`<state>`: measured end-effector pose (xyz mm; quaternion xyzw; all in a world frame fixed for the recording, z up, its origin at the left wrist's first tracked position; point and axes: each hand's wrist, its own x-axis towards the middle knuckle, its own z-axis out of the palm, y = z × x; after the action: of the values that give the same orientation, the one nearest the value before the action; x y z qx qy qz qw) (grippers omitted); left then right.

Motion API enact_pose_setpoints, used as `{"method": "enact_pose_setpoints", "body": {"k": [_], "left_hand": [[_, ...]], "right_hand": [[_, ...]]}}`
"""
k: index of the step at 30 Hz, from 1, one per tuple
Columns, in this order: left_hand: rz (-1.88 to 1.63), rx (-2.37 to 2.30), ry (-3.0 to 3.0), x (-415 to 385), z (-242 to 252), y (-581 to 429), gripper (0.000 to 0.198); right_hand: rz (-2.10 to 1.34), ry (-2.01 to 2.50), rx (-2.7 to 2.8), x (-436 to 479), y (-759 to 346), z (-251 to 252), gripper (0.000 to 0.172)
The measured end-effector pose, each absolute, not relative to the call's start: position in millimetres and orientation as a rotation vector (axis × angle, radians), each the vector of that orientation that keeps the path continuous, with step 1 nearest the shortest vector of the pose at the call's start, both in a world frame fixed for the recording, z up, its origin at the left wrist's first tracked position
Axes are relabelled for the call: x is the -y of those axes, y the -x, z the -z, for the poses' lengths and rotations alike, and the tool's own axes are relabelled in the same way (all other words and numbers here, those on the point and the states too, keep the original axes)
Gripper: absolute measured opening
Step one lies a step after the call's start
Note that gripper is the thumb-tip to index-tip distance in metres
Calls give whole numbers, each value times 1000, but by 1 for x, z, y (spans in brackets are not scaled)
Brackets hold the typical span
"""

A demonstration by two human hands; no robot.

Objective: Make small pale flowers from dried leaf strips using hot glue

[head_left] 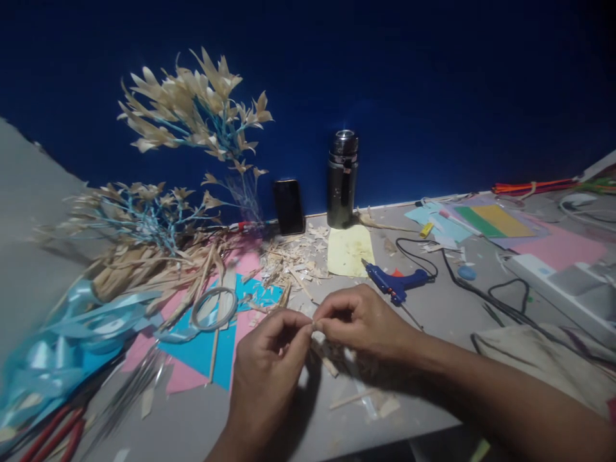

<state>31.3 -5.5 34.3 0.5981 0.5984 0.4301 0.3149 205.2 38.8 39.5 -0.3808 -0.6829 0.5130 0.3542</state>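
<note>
My left hand and my right hand meet above the near middle of the table, fingertips almost touching. Both are closed in a pinch around something tiny and pale at the fingertips, too small and too covered to name. Beneath them lie pale dried scraps and a thin stick. Just beyond my right hand a blue glue gun rests on its side. To the left of my left hand are blue paper and a roll of ribbon.
Artificial flowers with pale petals stand in a clear vase at the back left. A phone and a dark flask stand by the wall. Red-handled scissors lie near left, wires beside them, a power strip right.
</note>
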Motion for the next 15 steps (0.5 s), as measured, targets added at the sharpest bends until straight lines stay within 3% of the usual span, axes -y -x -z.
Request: {"method": "enact_pose_setpoints", "body": {"k": [15], "left_hand": [[-1107, -1521, -1512, 3, -33, -29, 14]], "right_hand": [[-1414, 1021, 1763, -41, -206, -41, 16]]}}
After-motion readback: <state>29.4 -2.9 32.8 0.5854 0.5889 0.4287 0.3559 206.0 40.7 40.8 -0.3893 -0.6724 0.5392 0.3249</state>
